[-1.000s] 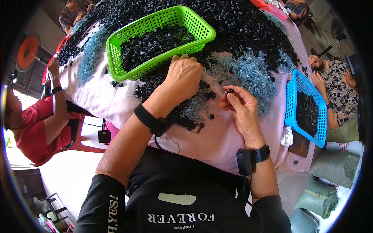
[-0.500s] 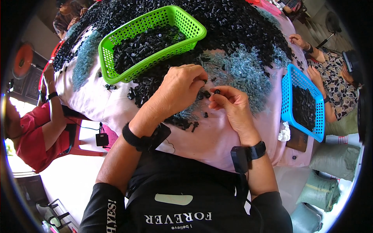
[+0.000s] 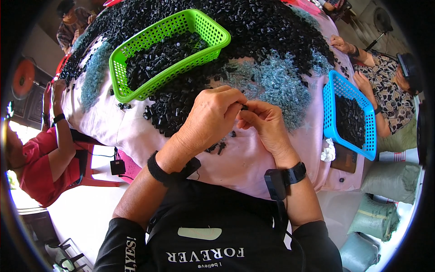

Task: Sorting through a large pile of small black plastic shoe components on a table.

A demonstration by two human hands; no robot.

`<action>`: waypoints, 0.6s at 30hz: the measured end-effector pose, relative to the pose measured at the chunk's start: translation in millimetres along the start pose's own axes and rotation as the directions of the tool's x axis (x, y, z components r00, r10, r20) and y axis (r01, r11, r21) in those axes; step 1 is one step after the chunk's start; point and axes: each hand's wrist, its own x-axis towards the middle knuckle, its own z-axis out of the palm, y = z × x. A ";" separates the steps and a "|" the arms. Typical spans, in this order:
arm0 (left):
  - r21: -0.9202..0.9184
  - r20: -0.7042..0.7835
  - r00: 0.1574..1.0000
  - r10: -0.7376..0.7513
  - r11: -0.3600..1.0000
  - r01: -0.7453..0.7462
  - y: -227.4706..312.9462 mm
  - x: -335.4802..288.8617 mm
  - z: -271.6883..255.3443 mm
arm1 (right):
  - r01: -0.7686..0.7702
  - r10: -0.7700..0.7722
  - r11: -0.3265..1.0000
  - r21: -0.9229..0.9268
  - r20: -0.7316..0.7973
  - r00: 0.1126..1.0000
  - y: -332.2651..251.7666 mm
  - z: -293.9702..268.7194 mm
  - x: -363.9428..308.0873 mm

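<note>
My left hand [image 3: 213,115] and my right hand [image 3: 266,124] meet fingertip to fingertip above the pink cloth [image 3: 253,158]. Between the fingertips sits a small black plastic piece [image 3: 244,107], pinched from both sides. Under my left hand lies a heap of similar black pieces [image 3: 170,109]. A few loose ones [image 3: 219,147] rest on the cloth just below my hands. Both wrists carry black bands.
A green basket [image 3: 118,88] half full of black pieces stands at upper left. A blue basket [image 3: 331,113] sits at the right edge near another person's hands [image 3: 358,79]. Grey-blue springy bits [image 3: 276,84] spread behind my hands. A person in red [image 3: 41,158] sits left.
My left hand left the black heap and came right to meet my right hand. Both hands now pinch one small black piece together.
</note>
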 end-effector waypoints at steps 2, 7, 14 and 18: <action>-0.001 0.001 1.000 -0.006 1.000 0.006 1.2 0.7 1.0 | -0.006 0.006 1.000 -0.021 0.004 1.000 0.3 -0.4 -0.5; -0.009 -0.051 0.999 -0.016 1.000 0.015 3.1 -0.7 2.9 | -0.020 0.020 1.000 0.019 -0.007 1.000 -2.2 3.1 -0.9; -0.036 -0.058 0.998 0.005 0.999 -0.008 0.7 -0.5 5.0 | -0.027 0.028 0.999 -0.019 0.010 1.000 -1.2 0.8 -1.1; 0.021 -0.117 0.993 0.018 1.000 -0.015 2.7 -0.5 8.3 | -0.024 0.024 1.000 0.010 0.001 1.000 -0.5 1.4 -1.2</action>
